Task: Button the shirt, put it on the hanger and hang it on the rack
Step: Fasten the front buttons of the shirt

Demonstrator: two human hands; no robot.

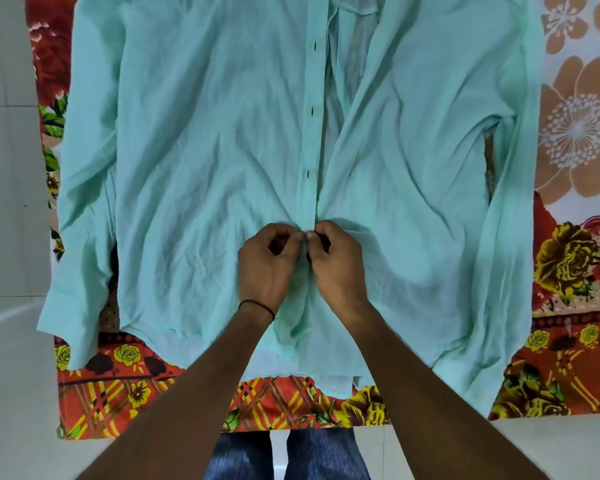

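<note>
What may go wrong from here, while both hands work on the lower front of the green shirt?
1. The left hand and the right hand pinch the front edges of the shirt where the fabric bunches, so the button may enter the wrong hole.
2. Higher up, the buttonholes are unfastened and the front gapes, so the two edges may end up misaligned.
3. Pulling may drag the creased shirt askew on the floral cloth.
</note>
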